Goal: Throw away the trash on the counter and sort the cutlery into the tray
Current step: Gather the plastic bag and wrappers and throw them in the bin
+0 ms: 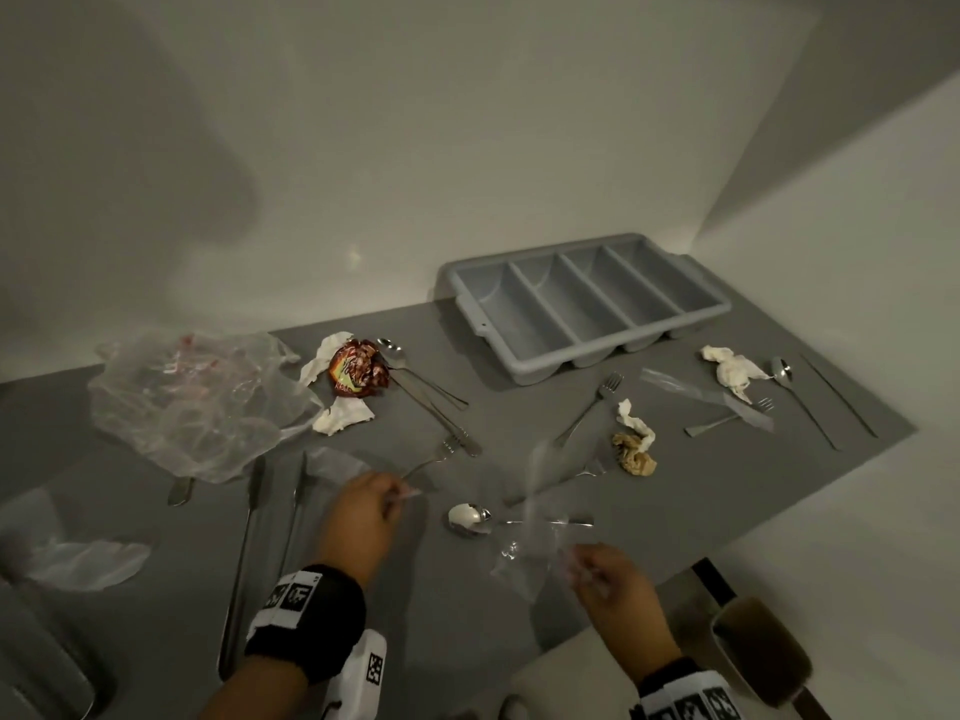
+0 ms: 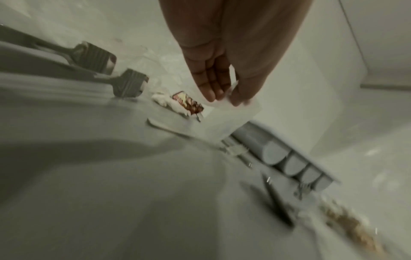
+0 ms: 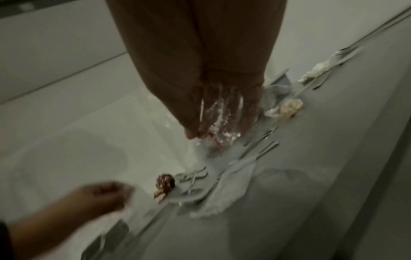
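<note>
While we hold a crinkled clear plastic wrapper (image 1: 530,543) lifted off the tabletop (image 1: 519,407) in our right hand (image 1: 618,584), its fingers curled round the film, our left hand (image 1: 363,517) pinches a second small pale scrap (image 2: 235,105) between thumb and fingertips (image 2: 211,91). Both grips are narrow and closed on thin film, and that is where we see the first risk: such film looks slippery and springy, so a loose pinch could let it flutter back among the cutlery.

The dangling wrapper hangs just above the large spoon (image 1: 467,518) and close to a fork (image 1: 587,467); if we sweep it sideways it may drag or flick one of them toward the tabletop's near edge.

The grey tray (image 1: 587,298) sits at the back against the wall, all four compartments bare, with no cutlery sorted yet. Much trash remains: the big plastic bag (image 1: 192,402) at left, the red snack wrapper (image 1: 358,374) lying against the spoons (image 1: 415,376), white tissues (image 1: 732,371) beside the right-hand spoon, and a brown wad (image 1: 634,454) touching fork tines. Grabbing these hastily could scoop up a utensil with the rubbish. We see no bin, so we cannot tell how far the carry is.
</note>
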Tool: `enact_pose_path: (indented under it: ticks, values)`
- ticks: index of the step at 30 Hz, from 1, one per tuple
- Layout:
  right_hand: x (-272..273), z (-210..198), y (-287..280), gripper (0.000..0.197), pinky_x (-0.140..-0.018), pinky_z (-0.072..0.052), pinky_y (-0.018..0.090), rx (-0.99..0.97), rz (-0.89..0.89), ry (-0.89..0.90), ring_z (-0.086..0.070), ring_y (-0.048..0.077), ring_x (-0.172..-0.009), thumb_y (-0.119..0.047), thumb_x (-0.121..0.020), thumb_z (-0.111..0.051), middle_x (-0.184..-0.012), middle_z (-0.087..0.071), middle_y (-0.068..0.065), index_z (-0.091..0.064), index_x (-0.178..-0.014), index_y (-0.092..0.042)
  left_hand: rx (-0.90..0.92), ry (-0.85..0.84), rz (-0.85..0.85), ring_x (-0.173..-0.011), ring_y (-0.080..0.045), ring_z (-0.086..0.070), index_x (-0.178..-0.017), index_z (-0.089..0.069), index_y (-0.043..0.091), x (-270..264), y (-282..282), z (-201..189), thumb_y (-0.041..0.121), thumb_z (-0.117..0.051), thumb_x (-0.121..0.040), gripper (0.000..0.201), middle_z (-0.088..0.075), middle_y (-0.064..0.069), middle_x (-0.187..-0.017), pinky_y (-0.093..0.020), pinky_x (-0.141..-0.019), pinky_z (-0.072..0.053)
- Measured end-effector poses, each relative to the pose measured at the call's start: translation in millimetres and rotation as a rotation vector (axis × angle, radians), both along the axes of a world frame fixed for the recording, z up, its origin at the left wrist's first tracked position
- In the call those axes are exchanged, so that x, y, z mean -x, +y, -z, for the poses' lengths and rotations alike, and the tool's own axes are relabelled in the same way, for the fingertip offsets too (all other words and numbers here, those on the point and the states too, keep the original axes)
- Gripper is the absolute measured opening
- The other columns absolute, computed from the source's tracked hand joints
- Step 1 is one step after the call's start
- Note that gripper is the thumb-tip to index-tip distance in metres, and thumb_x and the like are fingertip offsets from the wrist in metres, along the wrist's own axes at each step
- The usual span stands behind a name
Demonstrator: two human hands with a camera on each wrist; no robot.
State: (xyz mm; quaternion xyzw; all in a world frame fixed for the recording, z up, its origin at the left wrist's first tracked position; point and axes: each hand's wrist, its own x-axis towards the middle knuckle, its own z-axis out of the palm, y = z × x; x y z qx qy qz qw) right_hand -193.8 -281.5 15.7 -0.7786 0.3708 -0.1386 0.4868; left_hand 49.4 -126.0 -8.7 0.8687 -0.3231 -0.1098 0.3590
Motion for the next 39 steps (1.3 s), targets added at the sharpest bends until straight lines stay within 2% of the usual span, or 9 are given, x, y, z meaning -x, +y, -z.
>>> enact_pose_path:
  ticks: [4,8,12,15,19,26,30,33,39]
  values:
    - [-14,19,-2,0.027,-0.063,-0.039,0.008,0.084,-0.329,0.072,-0.060,-0.004,-0.070,-0.011,-0.075,-0.068,-0.100,-0.058,-0.020,-0.066,-0.088,-0.034,0.285,0.045,-0.160,-0.082,-0.012,-0.058,-0.085,-0.065,0.018,6,23,-32,0.003,-0.059,-0.082,0.016,-0.062,-0.003,-0.089,-0.010,-0.072,-0.041]
    - [-25,46,7,0.018,-0.107,-0.036,0.026,0.113,-0.451,0.323,-0.043,0.021,-0.127,-0.038,-0.073,-0.071,-0.120,-0.045,-0.023,-0.059,-0.067,-0.050,0.440,0.079,-0.213,-0.082,0.009,-0.056,-0.085,-0.060,0.029,16,41,-59,0.001,-0.057,-0.083,0.028,-0.058,0.008,-0.088,0.004,-0.072,-0.039]
    - [-19,73,19,0.022,-0.112,-0.007,0.015,0.253,-0.379,0.386,-0.020,0.017,-0.141,-0.026,-0.084,-0.059,-0.151,-0.029,-0.004,-0.067,-0.100,-0.015,0.476,0.113,-0.211,-0.083,0.011,-0.056,-0.082,-0.058,0.036,23,41,-64,0.002,-0.058,-0.084,0.033,-0.061,0.004,-0.089,0.003,-0.073,-0.041]
    - [-14,71,19,0.031,-0.103,-0.027,0.012,0.275,-0.296,0.318,-0.051,0.017,-0.124,-0.022,-0.087,-0.053,-0.129,-0.060,-0.003,-0.062,-0.116,-0.024,0.462,0.108,-0.186,-0.084,0.010,-0.057,-0.079,-0.056,0.040,35,31,-63,0.001,-0.058,-0.083,0.039,-0.061,0.005,-0.089,0.004,-0.073,-0.041]
    - [-4,47,1,0.043,-0.085,-0.050,0.020,-0.061,0.012,0.115,-0.066,0.012,-0.085,-0.007,-0.085,-0.059,-0.079,-0.070,-0.019,-0.065,-0.074,-0.048,0.420,0.107,-0.078,-0.086,0.009,-0.056,-0.082,-0.054,0.041,54,4,-65,0.005,-0.058,-0.084,0.037,-0.060,0.002,-0.090,0.004,-0.075,-0.039]
    - [82,-3,-80,0.040,-0.067,-0.056,0.015,-0.212,0.592,-0.365,-0.065,-0.001,-0.072,0.007,-0.078,-0.064,-0.084,-0.065,-0.006,-0.054,-0.091,-0.029,0.452,0.168,0.206,-0.087,0.001,-0.059,-0.084,-0.060,0.041,108,-96,-78,0.017,-0.057,-0.082,0.025,-0.063,0.014,-0.093,-0.002,-0.079,-0.042]
    - [178,3,-138,0.045,-0.051,-0.053,0.011,-0.200,0.798,-0.341,-0.065,-0.003,-0.063,0.011,-0.077,-0.063,-0.087,-0.061,0.000,-0.045,-0.109,-0.017,0.338,0.251,0.376,-0.091,-0.002,-0.062,-0.088,-0.061,0.039,173,-166,-67,0.012,-0.060,-0.085,0.027,-0.066,0.010,-0.093,-0.003,-0.077,-0.045]
    - [245,19,-168,0.054,-0.048,-0.053,0.027,-0.199,0.909,-0.275,-0.063,0.023,-0.062,0.015,-0.076,-0.059,-0.091,-0.061,0.010,-0.037,-0.109,-0.022,0.308,0.398,0.401,-0.084,-0.006,-0.064,-0.086,-0.055,0.034,224,-210,-53,0.018,-0.066,-0.081,0.020,-0.064,0.012,-0.094,-0.015,-0.071,-0.051]
    - [372,82,-241,0.039,-0.052,-0.050,0.032,-0.287,1.069,-0.039,-0.059,0.031,-0.053,0.016,-0.076,-0.052,-0.090,-0.061,0.021,-0.062,-0.072,-0.021,0.109,0.257,0.807,-0.085,0.010,-0.054,-0.073,-0.055,0.026,330,-339,-11,0.027,-0.046,-0.079,0.012,-0.053,0.013,-0.089,-0.001,-0.074,-0.039]
